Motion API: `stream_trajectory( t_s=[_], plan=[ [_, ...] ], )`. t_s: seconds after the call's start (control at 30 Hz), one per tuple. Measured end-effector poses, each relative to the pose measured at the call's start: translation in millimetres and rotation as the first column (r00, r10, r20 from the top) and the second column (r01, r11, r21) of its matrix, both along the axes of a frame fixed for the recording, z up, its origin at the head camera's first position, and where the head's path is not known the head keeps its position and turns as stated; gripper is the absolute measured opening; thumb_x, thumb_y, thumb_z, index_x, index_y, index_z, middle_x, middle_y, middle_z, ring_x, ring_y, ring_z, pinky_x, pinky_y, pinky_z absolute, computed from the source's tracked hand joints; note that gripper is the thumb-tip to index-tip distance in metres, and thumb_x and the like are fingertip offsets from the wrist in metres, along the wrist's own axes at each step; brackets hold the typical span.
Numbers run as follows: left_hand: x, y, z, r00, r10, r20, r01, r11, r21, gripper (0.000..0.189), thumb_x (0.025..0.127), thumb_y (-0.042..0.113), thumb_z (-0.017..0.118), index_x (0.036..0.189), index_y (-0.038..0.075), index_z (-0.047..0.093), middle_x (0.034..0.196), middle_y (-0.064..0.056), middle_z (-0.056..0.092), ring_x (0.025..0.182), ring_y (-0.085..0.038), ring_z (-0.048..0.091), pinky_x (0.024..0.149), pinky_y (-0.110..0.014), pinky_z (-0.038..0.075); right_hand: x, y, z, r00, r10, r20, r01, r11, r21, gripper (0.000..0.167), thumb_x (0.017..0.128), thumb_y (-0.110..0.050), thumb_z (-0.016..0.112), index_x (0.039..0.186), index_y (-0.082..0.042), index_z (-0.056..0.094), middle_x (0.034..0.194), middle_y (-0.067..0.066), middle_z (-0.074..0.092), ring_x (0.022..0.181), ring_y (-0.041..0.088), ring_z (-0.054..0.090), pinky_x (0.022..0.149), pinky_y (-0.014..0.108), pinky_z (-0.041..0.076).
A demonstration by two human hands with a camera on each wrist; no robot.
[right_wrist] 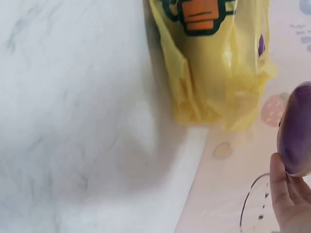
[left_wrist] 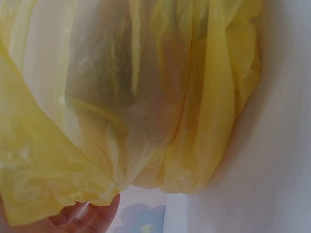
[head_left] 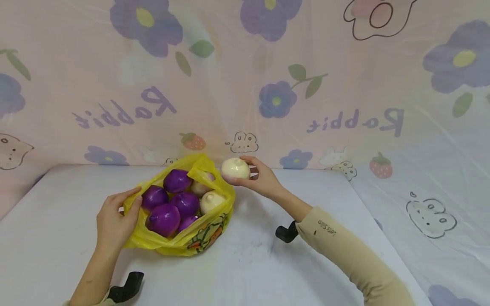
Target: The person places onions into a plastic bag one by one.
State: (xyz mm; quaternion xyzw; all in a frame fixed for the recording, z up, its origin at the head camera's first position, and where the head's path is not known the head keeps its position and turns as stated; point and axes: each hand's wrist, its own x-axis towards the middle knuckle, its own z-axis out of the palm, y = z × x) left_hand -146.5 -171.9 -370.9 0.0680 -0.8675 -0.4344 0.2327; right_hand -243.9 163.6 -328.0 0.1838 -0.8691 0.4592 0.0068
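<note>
A yellow plastic bag [head_left: 180, 248] stands with its mouth wide, full of several glossy, round, pointed things, some showing purple [head_left: 164, 219] and some white [head_left: 212, 201]. At the bag's left rim, my left hand [head_left: 116, 219] pinches the plastic between thumb and fingers. My right hand [head_left: 264, 178] holds a turnip-like ball [head_left: 235, 168] just past the bag's right rim, level with the top of the bag. Its top is white with a small nub; its other side shows purple in the right wrist view. In the left wrist view, yellow film [left_wrist: 209, 97] covers most of the contents.
The bag rests on a white tabletop [head_left: 245, 272] with faint grey marks. Behind it hangs a pale pink cloth [head_left: 222, 97] printed with flowers, strawberries and rabbits. Black curved pieces [head_left: 286, 232] stick out near both of my wrists.
</note>
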Motion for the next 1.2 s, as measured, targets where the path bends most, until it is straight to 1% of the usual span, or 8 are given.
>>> stream_trajectory(
  t_s=[0.17,0.33,0.47,0.67,0.8,1.0,1.1,1.2],
  plan=[
    [-0.2,-0.4,1.1,1.000,0.002,0.010,-0.002,1.000,-0.007,0.031,0.093,0.014,0.059,0.121,0.002,0.065,0.121,-0.025,0.055,0.108,-0.039,0.052,0.066,0.001,0.026,4.1,-15.3,3.5,0.998,0.065,-0.015,-0.065,0.998,-0.007,0.072,0.079,-0.028,0.078,0.141,-0.017,0.044,0.133,0.002,0.054,0.111,0.024,0.056,0.087,0.035,0.052],
    [-0.5,-1.6,2.4,1.000,0.015,-0.002,-0.015,1.000,-0.004,0.031,0.093,0.013,0.059,0.121,0.002,0.065,0.120,-0.024,0.055,0.105,-0.035,0.051,0.065,0.001,0.027,6.9,-28.4,5.6,0.991,0.132,-0.037,-0.133,0.991,-0.011,0.071,0.079,-0.025,0.078,0.141,-0.015,0.045,0.134,0.003,0.054,0.107,0.022,0.058,0.084,0.034,0.053],
    [-0.4,-2.3,2.8,1.000,0.018,-0.007,-0.018,1.000,0.004,0.031,0.093,0.012,0.059,0.120,0.001,0.065,0.121,-0.024,0.056,0.103,-0.034,0.050,0.065,0.001,0.027,10.9,-39.8,5.2,0.977,0.210,-0.036,-0.209,0.978,0.008,0.071,0.080,-0.023,0.077,0.142,-0.015,0.044,0.138,0.003,0.051,0.109,0.022,0.058,0.084,0.031,0.053],
    [-0.9,-1.7,0.7,1.000,0.015,-0.009,-0.015,1.000,0.018,0.030,0.092,0.012,0.060,0.120,0.001,0.065,0.120,-0.024,0.056,0.105,-0.035,0.051,0.065,0.003,0.028,19.3,-57.4,2.6,0.945,0.326,-0.009,-0.325,0.945,0.048,0.072,0.080,-0.021,0.077,0.143,-0.012,0.044,0.139,0.007,0.050,0.110,0.024,0.060,0.086,0.027,0.053],
    [-2.1,-1.1,0.4,1.000,0.016,-0.011,-0.016,1.000,0.020,0.030,0.092,0.012,0.059,0.120,0.002,0.066,0.120,-0.024,0.056,0.105,-0.036,0.051,0.066,0.003,0.028,21.6,-65.6,0.4,0.934,0.357,0.007,-0.357,0.932,0.055,0.068,0.080,-0.021,0.077,0.141,-0.012,0.047,0.138,0.006,0.050,0.109,0.022,0.060,0.084,0.022,0.052],
    [-2.0,-0.9,1.1,1.000,0.008,0.014,-0.009,1.000,0.026,0.031,0.094,0.014,0.058,0.122,0.003,0.065,0.123,-0.023,0.055,0.109,-0.038,0.051,0.066,0.003,0.028,21.9,-71.8,-3.9,0.919,0.392,0.047,-0.395,0.913,0.098,0.067,0.082,-0.023,0.076,0.141,-0.013,0.046,0.147,0.005,0.042,0.112,0.022,0.057,0.085,0.023,0.052],
    [-2.0,-1.0,1.6,1.000,0.007,0.022,-0.008,1.000,0.022,0.031,0.094,0.015,0.058,0.122,0.003,0.065,0.123,-0.023,0.055,0.109,-0.038,0.051,0.067,0.003,0.027,22.0,-73.9,-7.3,0.910,0.411,0.060,-0.415,0.903,0.113,0.067,0.081,-0.023,0.077,0.141,-0.014,0.047,0.140,0.005,0.048,0.111,0.020,0.057,0.085,0.024,0.052],
    [-1.8,-1.1,2.2,1.000,0.006,0.028,-0.007,1.000,0.019,0.032,0.094,0.015,0.058,0.123,0.003,0.064,0.124,-0.023,0.054,0.110,-0.038,0.051,0.067,0.003,0.027,23.0,-75.9,-9.3,0.902,0.430,0.032,-0.429,0.889,0.159,0.066,0.081,-0.024,0.077,0.139,-0.014,0.049,0.132,0.005,0.054,0.110,0.017,0.056,0.086,0.025,0.051]
  ],
)
